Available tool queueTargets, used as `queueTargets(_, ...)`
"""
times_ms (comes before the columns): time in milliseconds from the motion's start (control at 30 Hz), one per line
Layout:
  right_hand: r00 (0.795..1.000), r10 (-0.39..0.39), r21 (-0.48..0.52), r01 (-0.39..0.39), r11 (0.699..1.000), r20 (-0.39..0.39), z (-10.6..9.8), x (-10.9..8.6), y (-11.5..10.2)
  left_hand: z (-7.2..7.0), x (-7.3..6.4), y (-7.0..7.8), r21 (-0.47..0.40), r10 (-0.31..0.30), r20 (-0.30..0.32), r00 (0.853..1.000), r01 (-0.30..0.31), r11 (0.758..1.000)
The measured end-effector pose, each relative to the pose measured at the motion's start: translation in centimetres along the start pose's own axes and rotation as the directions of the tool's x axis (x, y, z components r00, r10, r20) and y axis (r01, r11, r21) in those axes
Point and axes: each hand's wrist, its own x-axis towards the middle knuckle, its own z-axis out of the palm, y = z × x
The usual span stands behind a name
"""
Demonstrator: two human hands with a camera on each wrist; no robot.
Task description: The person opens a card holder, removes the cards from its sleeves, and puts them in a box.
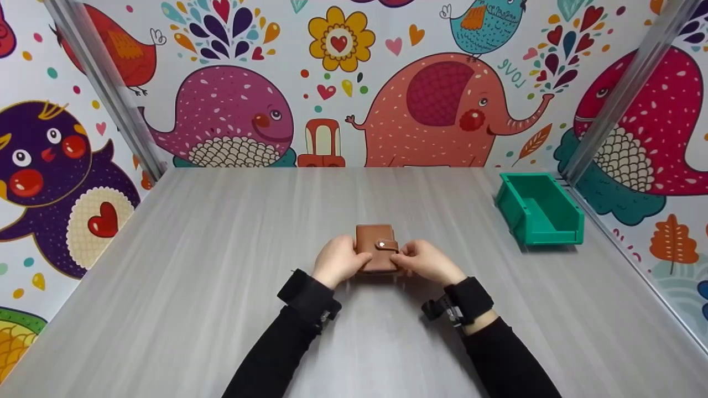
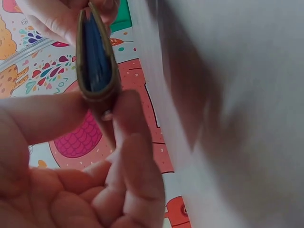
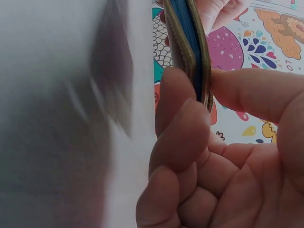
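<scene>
A small brown leather wallet [image 1: 375, 257] with a snap strap is held up between both hands, a little over the table. My left hand [image 1: 338, 258] pinches its left side, thumb on the front and fingers behind. On the opposite side, my right hand [image 1: 430, 261] pinches the lower right edge below the strap, which lies across the front with its snap showing. In the left wrist view the wallet [image 2: 97, 61] is seen edge-on, with blue inner sleeves between its covers. The right wrist view shows the wallet's [image 3: 190, 47] other edge, thumb and fingers on opposite covers.
A green plastic bin [image 1: 539, 213] stands at the table's back right, near the side wall. The pale wood-grain table [image 1: 221, 249] reaches back to walls printed with cartoon animals. Black camera straps [image 1: 310, 296] sit on both wrists.
</scene>
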Motion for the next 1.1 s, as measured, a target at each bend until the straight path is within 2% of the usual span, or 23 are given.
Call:
queueTargets(233,0.999,0.017,-0.016,-0.016,1.0,0.027,-0.2,-0.1,0.3,0.6,-0.2,0.1,0.031,-0.007,0.012,1.0,0.007,1.0)
queueTargets(467,0.998,0.029,-0.031,-0.027,0.999,0.052,-0.4,-0.2,0.5,1.0,-0.4,0.0,0.034,0.01,0.031,0.999,-0.011,0.999)
queueTargets(800,0.993,0.094,-0.093,-0.087,0.992,0.076,-0.3,-0.3,0.6,1.4,-0.2,-0.4,0.023,0.026,0.136,0.99,-0.03,0.999)
queueTargets(1100,0.991,0.096,-0.124,-0.084,0.989,0.094,-0.4,-0.2,0.8,1.7,0.0,-0.5,0.024,0.057,0.141,0.988,-0.061,0.998)
